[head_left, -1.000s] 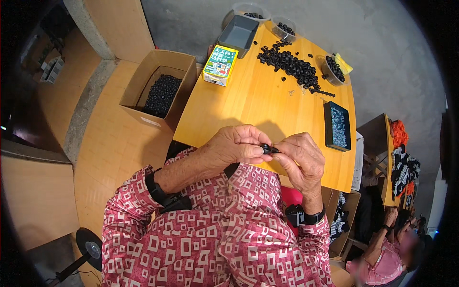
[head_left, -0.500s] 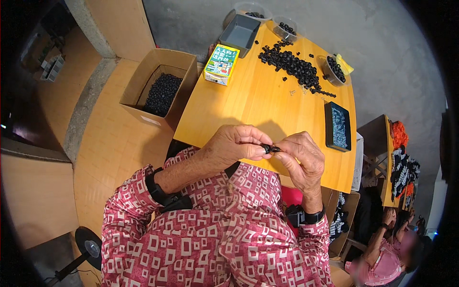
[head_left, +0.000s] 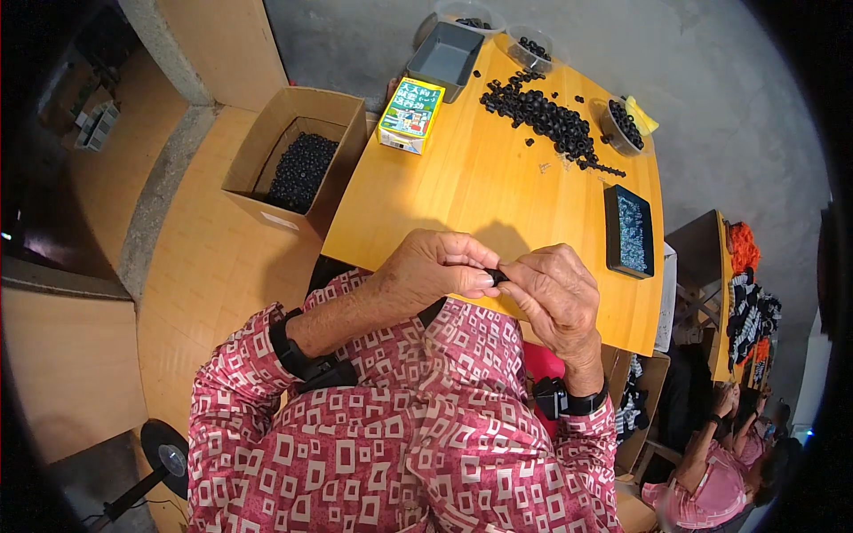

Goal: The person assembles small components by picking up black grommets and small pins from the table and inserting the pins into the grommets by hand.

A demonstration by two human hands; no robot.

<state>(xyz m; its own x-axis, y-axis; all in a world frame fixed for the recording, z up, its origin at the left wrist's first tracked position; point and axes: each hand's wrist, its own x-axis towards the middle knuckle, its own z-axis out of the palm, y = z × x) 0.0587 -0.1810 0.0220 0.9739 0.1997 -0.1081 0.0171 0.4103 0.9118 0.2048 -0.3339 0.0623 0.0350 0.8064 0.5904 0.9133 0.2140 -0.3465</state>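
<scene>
one small black part (head_left: 496,276) at the frame's centre, seemingly mid-fitting
left hand (head_left: 447,266) and right hand (head_left: 553,289) both pinch it, fingertips closed; next calls for careful alignment. along the top: three clear bowls (head_left: 526,61), one grey tray (head_left: 444,55), one uncountable black pile (head_left: 548,118).

A deep-pink, long-sleeved cloth garment (head_left: 346,453) printed with irregular pale hollow squares fills the frame's lower middle. A black wristband (head_left: 284,345) with a black boxy unit (head_left: 325,374) circles the left wrist; a similar black band (head_left: 585,405) circles the right.
</scene>
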